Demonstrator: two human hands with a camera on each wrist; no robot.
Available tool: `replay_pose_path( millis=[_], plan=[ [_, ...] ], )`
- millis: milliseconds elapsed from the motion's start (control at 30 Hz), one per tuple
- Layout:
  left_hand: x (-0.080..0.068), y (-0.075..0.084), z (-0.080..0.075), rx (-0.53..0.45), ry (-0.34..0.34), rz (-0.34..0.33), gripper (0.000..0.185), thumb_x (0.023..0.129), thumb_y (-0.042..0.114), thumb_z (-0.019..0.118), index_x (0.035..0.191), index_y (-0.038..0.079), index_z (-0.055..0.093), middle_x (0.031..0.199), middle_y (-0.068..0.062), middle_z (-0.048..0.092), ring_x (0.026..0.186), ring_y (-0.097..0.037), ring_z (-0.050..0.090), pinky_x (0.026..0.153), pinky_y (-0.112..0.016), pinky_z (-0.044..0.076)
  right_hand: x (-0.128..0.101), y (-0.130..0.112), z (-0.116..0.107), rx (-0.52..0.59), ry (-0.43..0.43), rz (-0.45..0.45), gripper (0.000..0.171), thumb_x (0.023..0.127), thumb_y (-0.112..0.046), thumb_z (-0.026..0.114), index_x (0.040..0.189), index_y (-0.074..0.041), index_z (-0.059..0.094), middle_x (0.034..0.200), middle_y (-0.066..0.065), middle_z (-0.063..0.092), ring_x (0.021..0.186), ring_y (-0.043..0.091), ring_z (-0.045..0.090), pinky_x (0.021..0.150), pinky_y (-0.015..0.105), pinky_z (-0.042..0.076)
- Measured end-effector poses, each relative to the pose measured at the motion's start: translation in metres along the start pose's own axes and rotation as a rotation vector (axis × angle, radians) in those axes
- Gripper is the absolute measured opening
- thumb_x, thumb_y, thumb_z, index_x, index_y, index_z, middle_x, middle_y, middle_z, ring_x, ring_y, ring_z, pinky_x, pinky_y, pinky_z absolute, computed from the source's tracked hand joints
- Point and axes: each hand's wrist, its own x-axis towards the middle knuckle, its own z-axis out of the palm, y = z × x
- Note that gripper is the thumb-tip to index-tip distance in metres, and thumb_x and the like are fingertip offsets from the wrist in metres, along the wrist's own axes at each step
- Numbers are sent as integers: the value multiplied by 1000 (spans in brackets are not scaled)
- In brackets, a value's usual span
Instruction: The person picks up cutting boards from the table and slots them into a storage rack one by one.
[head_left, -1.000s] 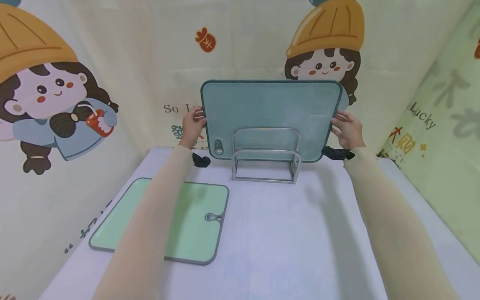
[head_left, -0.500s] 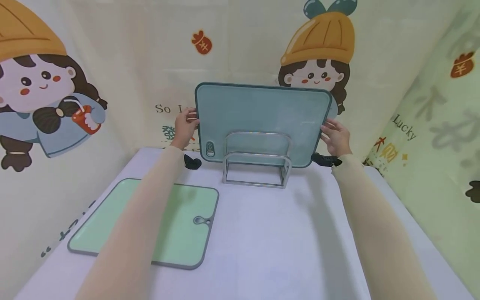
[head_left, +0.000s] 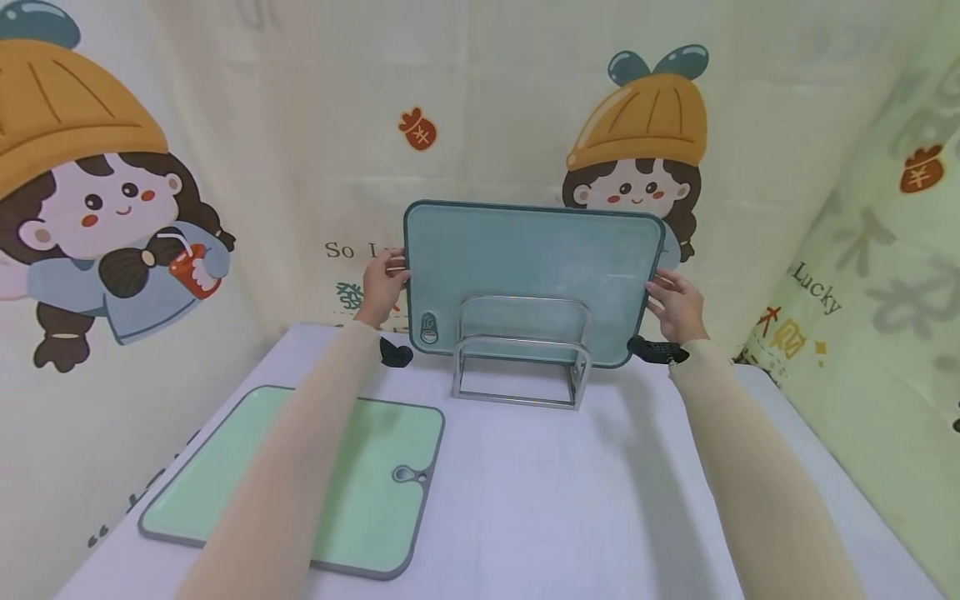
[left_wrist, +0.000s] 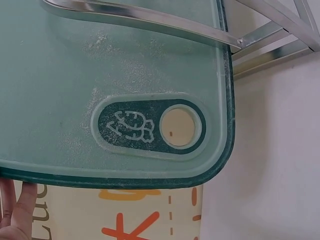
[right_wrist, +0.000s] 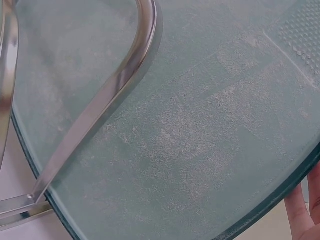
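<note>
two hands pinch the teal board [head_left: 532,267] by its side edges, left hand [head_left: 384,287], right hand [head_left: 675,302], keeping it upright in the metal rack [head_left: 519,365] mid-frame; green board [head_left: 300,475] flat on desk [head_left: 570,500] lower left.

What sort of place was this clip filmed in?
Probably a staged tabletop set, not a real kitchen: cartoon-print cloth backdrop surrounds a white-covered table holding only a metal rack, a teal cutting board and a green cutting board.
</note>
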Motion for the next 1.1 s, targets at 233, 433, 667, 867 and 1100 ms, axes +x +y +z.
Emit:
replay_pose_path(
  millis=[233, 433, 667, 867, 1100],
  plan=[
    [3, -4, 2, -3, 4, 10, 40, 94, 0, 51, 133, 6, 49, 125, -19, 54, 114, -30, 56, 96, -37, 51, 4, 1, 0, -15, 11, 8, 47, 91, -11, 59, 136, -19, 49, 111, -8, 52, 116, 13, 49, 115, 39, 32],
    [5, -6, 3, 7, 4, 7, 39, 94, 0, 50, 133, 7, 49, 125, -19, 54, 114, -29, 56, 94, -37, 52, 6, 2, -2, -22, 0, 14, 49, 91, -12, 59, 138, -19, 47, 110, -9, 52, 117, 13, 49, 115, 40, 31],
    [4, -5, 5, 28, 0, 7, 39, 94, 0, 49, 133, 6, 48, 126, -20, 53, 115, -31, 56, 95, -38, 52, 8, 4, -1, -13, 7, 25, 46, 91, -11, 59, 135, -19, 49, 108, -9, 53, 113, 12, 50, 115, 40, 30],
    [5, -6, 6, 30, -1, -4, 40, 94, 1, 50, 134, 7, 48, 127, -19, 53, 116, -30, 55, 95, -37, 52, 10, 3, -3, 34, -7, 46, 47, 90, -10, 59, 136, -18, 48, 105, -10, 53, 109, 10, 50, 116, 40, 28],
    [10, -7, 4, -6, -6, -10, 43, 94, 1, 51, 136, 8, 47, 130, -19, 52, 119, -30, 54, 97, -37, 50, 10, 1, -1, 35, -17, 32, 47, 89, -10, 61, 134, -18, 50, 105, -9, 53, 101, 7, 54, 115, 40, 30]
  ],
)
